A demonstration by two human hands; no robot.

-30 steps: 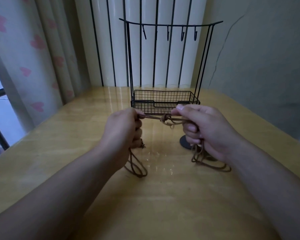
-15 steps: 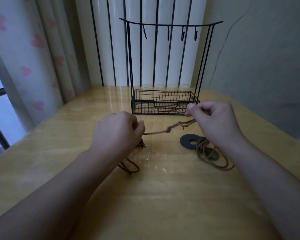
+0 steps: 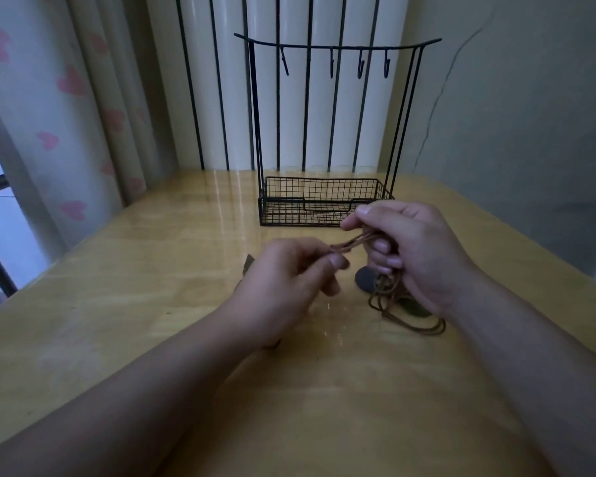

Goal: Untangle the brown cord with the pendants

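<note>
A thin brown cord [image 3: 353,239] runs in several strands between my two hands above the wooden table [image 3: 152,321]. My left hand [image 3: 289,280] pinches the cord's knotted part between thumb and fingers. My right hand [image 3: 406,249] grips the strands with curled fingers, a little higher and closer to the basket. Below my right hand the cord falls into loose loops [image 3: 410,321] on the table. A dark round pendant [image 3: 364,278] lies under those loops, and a greenish one [image 3: 414,307] is partly hidden by my right wrist. A small brown piece [image 3: 247,264] shows behind my left hand.
A black wire stand [image 3: 324,201] with a mesh basket and a top bar of hooks [image 3: 334,49] stands at the back of the table, just beyond my right hand. A curtain hangs at the left, a wall rises on the right.
My hands have come closer together, so the stretch of cord between them is shorter. My left hand has moved right toward the knot. My right hand now grips several strands.
</note>
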